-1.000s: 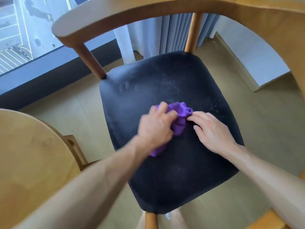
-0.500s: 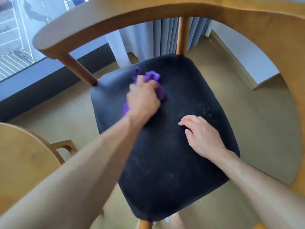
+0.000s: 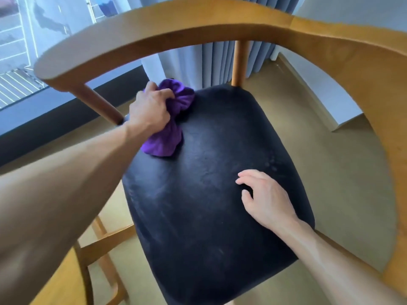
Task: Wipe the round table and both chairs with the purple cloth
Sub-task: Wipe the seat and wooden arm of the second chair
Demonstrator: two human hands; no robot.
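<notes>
Purple cloth (image 3: pixel 169 119) bunched under curled fingers (image 3: pixel 164 93) of left hand (image 3: pixel 149 111), gripped tight, pressed on far-left corner of black seat (image 3: pixel 209 194) by the armrest post (image 3: pixel 97 102). Right hand (image 3: pixel 266 199) resting flat near right edge of seat, fingers loosely spread, holding nothing. Chair-seat wipe in progress, judging by streaks. Next, probably: drag cloth back across seat, then wooden backrest (image 3: pixel 176 27).

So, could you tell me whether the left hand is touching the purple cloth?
Touching: the head view shows the left hand gripping the bunched cloth.
</notes>
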